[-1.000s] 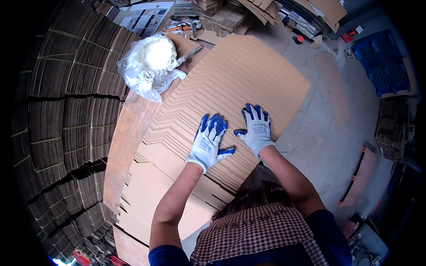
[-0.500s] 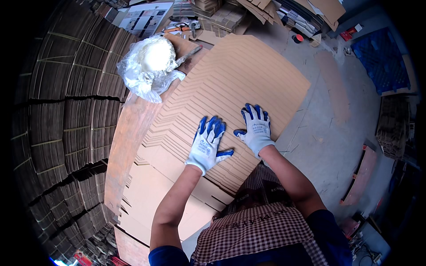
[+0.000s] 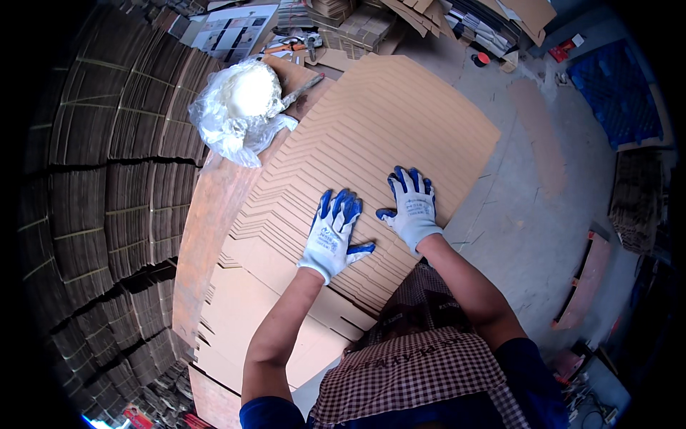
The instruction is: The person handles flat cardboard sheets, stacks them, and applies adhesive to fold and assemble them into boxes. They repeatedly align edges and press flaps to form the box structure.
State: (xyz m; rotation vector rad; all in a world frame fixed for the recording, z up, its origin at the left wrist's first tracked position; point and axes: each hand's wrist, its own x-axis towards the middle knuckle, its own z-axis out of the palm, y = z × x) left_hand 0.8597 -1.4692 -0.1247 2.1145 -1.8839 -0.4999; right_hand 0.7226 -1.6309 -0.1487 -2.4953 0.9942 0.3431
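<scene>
Head view: the left hand [image 3: 330, 237] and right hand [image 3: 412, 205], both gloved, are released, palms down and fingers extended, resting on the cardboard [image 3: 379, 136]. This fanned stack of overlapping sheets occupies the centre of the frame, on the tabletop [image 3: 196, 257]. Crumpled plastic [image 3: 221, 132] lies at upper left; tied bundles [image 3: 78, 211] line the left side.

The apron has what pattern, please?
Dark and pale checks; the apron shows best in the head view.
</scene>
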